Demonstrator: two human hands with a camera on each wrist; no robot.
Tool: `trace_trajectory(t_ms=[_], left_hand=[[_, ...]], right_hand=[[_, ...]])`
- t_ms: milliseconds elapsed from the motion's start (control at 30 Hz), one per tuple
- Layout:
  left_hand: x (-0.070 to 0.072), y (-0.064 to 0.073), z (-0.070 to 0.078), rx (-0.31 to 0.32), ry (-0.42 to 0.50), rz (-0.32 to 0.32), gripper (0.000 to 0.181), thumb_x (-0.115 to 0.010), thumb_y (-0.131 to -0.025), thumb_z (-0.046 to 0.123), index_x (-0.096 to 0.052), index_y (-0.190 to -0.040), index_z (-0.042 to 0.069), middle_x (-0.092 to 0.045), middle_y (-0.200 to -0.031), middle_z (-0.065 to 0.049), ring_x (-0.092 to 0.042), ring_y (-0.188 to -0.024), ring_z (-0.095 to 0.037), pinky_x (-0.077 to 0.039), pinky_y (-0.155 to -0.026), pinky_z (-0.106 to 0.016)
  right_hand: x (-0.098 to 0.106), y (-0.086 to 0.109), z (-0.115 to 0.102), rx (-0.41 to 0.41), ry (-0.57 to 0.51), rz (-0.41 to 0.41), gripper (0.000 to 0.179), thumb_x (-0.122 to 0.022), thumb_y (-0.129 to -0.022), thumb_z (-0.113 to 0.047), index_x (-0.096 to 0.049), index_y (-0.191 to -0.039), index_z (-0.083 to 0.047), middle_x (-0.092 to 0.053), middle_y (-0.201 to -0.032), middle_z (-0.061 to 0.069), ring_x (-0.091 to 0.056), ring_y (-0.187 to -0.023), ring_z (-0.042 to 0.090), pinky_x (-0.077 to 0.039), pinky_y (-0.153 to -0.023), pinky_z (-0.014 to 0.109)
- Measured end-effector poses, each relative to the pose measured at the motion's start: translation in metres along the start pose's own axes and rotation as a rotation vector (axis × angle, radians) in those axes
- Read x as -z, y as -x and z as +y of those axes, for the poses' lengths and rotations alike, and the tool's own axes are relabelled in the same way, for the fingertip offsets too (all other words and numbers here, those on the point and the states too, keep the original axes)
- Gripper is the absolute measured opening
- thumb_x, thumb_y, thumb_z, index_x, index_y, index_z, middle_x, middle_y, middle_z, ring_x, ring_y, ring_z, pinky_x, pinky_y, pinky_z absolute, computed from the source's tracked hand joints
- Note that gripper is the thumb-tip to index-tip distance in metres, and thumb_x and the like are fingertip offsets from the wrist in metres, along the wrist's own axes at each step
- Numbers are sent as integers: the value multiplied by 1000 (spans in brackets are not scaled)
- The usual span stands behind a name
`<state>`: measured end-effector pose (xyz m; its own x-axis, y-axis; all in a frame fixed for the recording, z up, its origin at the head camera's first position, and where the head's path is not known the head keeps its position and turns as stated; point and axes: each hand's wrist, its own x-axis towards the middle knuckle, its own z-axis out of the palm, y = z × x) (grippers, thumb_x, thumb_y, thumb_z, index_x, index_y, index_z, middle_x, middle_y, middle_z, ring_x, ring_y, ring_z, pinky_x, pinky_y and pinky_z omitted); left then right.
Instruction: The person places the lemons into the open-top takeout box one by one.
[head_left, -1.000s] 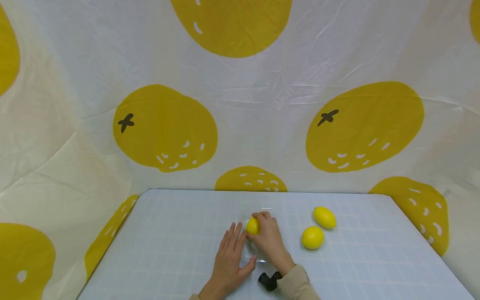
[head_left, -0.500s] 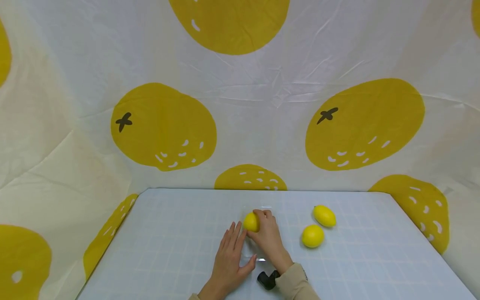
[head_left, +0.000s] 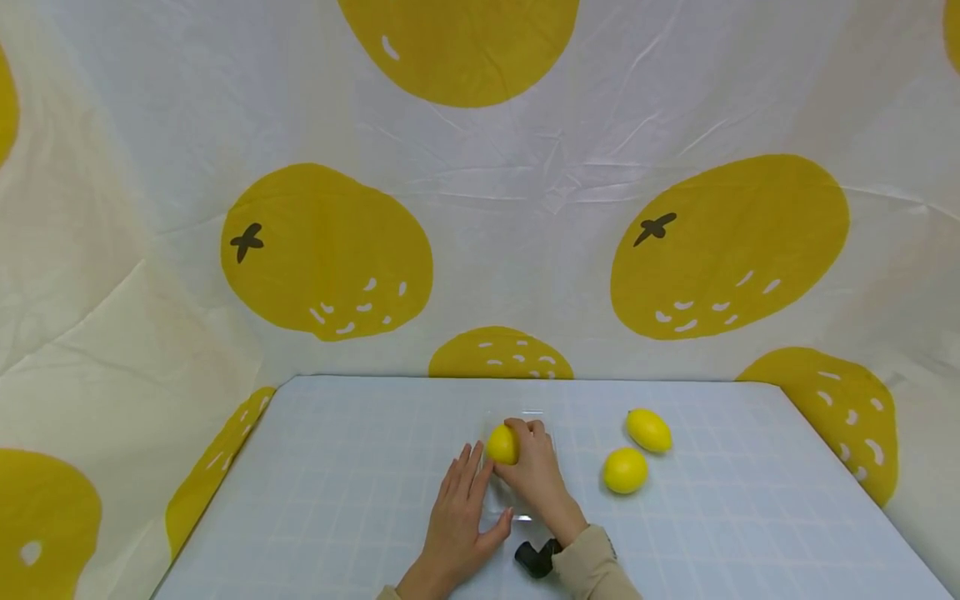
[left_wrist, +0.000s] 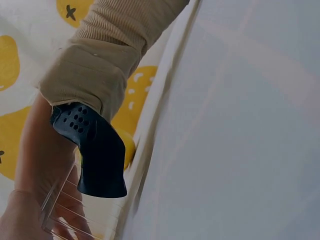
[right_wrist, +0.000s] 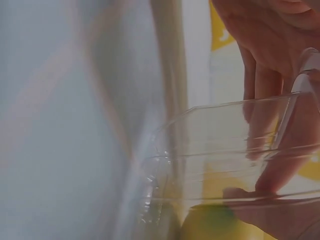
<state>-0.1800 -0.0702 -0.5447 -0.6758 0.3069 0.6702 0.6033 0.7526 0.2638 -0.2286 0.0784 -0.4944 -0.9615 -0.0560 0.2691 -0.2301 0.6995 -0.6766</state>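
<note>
My right hand (head_left: 534,467) grips a yellow lemon (head_left: 502,444) from its right side, over the clear plastic container (head_left: 498,504). Seen through the container wall in the right wrist view, the lemon (right_wrist: 215,225) sits low, with my thumb (right_wrist: 270,215) against it. My left hand (head_left: 459,517) lies along the container's left side, fingers straight and thumb spread. In the left wrist view, the left hand (left_wrist: 22,220) is at the clear container (left_wrist: 62,210). Two more lemons, one nearer (head_left: 626,471) and one farther (head_left: 649,431), lie right of the container.
A black angled piece (head_left: 536,560) sits by the right sleeve (head_left: 596,567); in the left wrist view this black piece (left_wrist: 102,160) shows at the cuff. The table has a pale checked cloth (head_left: 337,492). Behind it hangs a white curtain (head_left: 517,250) with printed yellow fruit.
The gripped lemon shifted slightly left over the first half second and has stayed there since. The left hand holds its place beside the container. The two other lemons lie as before.
</note>
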Motion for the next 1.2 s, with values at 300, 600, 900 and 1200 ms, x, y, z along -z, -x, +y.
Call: trace_trajectory(t_ms=[300, 600, 900, 1200], left_hand=[[-1, 1, -1, 23, 28, -28, 63, -62, -91, 46, -54, -137, 5, -40, -153, -18, -41, -139, -34, -35, -111, -50], [0, 1, 0, 56, 55, -77, 68, -65, -89, 42, -48, -144, 6, -35, -157, -15, -37, -142, -30, -36, -110, -53], [4, -1, 2, 57, 61, -83, 67, -65, -89, 41, -48, -143, 6, -35, -157, -16, -36, -142, -31, -36, -109, -54], [2, 0, 3, 39, 29, -47, 63, -67, -87, 41, -55, -135, 3, -39, -154, -17, -40, -139, -33, -39, -107, -54]], right_hand=[[-3, -2, 2, -8, -26, 58, 59, -87, -71, -12, -58, -120, 1, -47, -107, 17, -53, -93, 32, -52, -87, 51], [-4, -3, 4, 8, -24, 83, 57, -87, -72, -14, -58, -118, 3, -44, -106, 17, -55, -91, 32, -53, -86, 48], [4, -3, -1, -3, 13, 79, 50, -83, -79, -22, -65, -118, 3, -46, -98, 11, -48, -84, 23, -49, -78, 39], [16, 2, -3, 34, 4, 69, 40, -78, -84, -18, -66, -117, 2, -53, -99, 11, -55, -85, 22, -53, -77, 38]])
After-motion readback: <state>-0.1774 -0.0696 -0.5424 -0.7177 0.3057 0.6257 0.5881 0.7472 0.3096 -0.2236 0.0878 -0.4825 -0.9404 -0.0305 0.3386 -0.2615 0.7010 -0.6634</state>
